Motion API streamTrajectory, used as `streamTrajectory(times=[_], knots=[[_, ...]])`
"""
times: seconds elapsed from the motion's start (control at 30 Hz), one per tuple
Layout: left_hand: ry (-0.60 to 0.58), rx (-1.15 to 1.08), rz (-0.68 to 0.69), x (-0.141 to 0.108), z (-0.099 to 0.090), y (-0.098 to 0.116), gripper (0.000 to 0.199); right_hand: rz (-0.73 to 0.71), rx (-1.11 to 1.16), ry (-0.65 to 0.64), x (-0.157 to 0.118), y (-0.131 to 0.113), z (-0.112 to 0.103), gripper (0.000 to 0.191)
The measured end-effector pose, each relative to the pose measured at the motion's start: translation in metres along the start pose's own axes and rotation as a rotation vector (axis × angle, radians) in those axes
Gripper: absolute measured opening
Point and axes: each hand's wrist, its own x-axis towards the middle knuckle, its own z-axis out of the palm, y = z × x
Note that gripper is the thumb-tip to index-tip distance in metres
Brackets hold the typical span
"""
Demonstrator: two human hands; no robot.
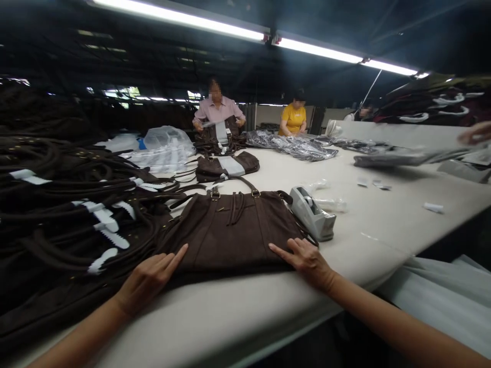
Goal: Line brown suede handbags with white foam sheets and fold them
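A dark brown handbag [233, 235] lies on the pale table, its handles toward the far side and its tassel on the upper face. My left hand [151, 273] is closed at the bag's lower left corner, index finger extended along it. At the lower right, my right hand [307, 258] grips the near edge, its index finger stretched over the face and the other fingers curled. Both thumbs are hidden. Touching the bag's right side is a grey tape dispenser [313, 214]. Another brown bag [228, 166] with a pale wrap lies beyond.
Dark bags with white-wrapped parts [76, 225] are piled at left. Clear plastic [163, 148] lies behind them. Two people, in pink [220, 110] and yellow [293, 120], work across the table [345, 266]. A blurred hand [475, 134] and plastic-covered items [399, 156] are at right.
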Motion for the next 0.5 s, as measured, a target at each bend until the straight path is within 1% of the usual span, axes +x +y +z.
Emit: streamTrajectory(times=[0.07, 0.13, 0.17, 0.23, 0.3, 0.37, 0.43, 0.5], knots=[[-0.141, -0.086, -0.049, 0.0, -0.004, 0.001, 0.06, 0.021, 0.066, -0.056, -0.001, 0.0, -0.003, 0.062], [-0.276, -0.162, -0.046, -0.003, -0.01, -0.001, 0.061, 0.045, 0.132, -0.097, -0.003, -0.002, -0.008, 0.065], [-0.321, -0.187, -0.032, -0.006, -0.013, -0.002, 0.063, 0.057, 0.16, -0.111, -0.004, -0.004, -0.011, 0.064], [-0.358, -0.215, 0.002, -0.013, -0.018, -0.005, 0.07, 0.071, 0.207, -0.124, -0.008, -0.009, -0.017, 0.063], [-0.372, -0.218, 0.022, -0.02, -0.02, -0.008, 0.076, 0.08, 0.227, -0.119, -0.009, -0.014, -0.021, 0.071], [-0.403, -0.217, 0.016, -0.022, -0.02, -0.009, 0.08, 0.093, 0.204, -0.111, -0.008, -0.017, -0.02, 0.077], [-0.453, -0.221, -0.012, -0.015, -0.019, -0.009, 0.082, 0.09, 0.148, -0.124, -0.001, -0.016, -0.015, 0.076], [-0.486, -0.21, -0.044, -0.001, -0.019, -0.005, 0.086, 0.039, 0.096, -0.161, 0.009, -0.012, -0.01, 0.078]])
